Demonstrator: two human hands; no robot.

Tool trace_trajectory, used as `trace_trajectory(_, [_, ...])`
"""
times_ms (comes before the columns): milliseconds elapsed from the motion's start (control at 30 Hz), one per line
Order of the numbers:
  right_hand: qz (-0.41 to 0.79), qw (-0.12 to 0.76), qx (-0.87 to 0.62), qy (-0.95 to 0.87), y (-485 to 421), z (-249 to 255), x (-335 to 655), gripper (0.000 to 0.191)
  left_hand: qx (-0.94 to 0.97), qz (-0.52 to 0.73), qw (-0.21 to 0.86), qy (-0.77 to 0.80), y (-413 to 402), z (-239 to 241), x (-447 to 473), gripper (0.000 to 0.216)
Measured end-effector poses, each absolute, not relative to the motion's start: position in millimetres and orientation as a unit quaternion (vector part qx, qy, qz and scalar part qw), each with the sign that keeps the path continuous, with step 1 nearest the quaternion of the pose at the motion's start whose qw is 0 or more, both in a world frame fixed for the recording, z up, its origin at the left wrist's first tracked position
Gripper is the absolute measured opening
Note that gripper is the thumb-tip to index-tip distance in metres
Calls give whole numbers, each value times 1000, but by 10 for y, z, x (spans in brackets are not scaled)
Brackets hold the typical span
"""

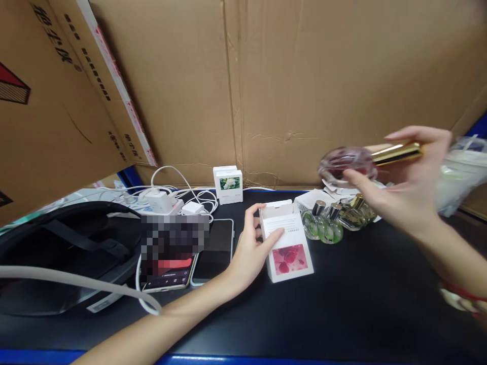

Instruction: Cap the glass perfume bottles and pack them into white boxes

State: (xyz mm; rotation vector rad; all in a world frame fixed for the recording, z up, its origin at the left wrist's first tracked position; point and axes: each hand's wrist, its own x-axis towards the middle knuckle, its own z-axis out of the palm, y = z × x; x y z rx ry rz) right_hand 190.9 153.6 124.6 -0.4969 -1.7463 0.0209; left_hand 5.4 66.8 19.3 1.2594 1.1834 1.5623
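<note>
1. The right hand point(403, 190) is raised over the table's right side; its fingers point(359, 182) grip a round pink perfume bottle point(347, 165) with a gold cap point(397, 152), tipped sideways.
2. The left hand point(253, 246) steadies a white carton point(287, 241) with a rose print, thumb across its face, top flap open; the carton stands on the black table point(342, 304).
3. Small green bottles point(327, 228) stand just right of the carton; two phones point(190, 253) lie to its left.
</note>
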Motion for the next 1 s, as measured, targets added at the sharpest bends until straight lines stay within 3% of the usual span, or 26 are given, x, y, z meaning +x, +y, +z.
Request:
trace_trajectory(133, [119, 355, -87, -923, 1401, 1409, 1694, 33, 545, 631, 333, 441, 679, 232, 32, 46])
trace_trajectory(200, [135, 291, -60, -945, 1379, 1415, 1595, 29, 570, 635, 304, 423, 696, 255, 3, 46])
trace_trajectory(767, [136, 254, -112, -951, 1615, 1328, 1448, 31, 551, 633, 347, 419, 783, 302, -106, 44])
trace_trajectory(1000, [47, 280, -71, -956, 1632, 1228, 1390, 21, 566, 630, 337, 413, 824, 288, -137, 41])
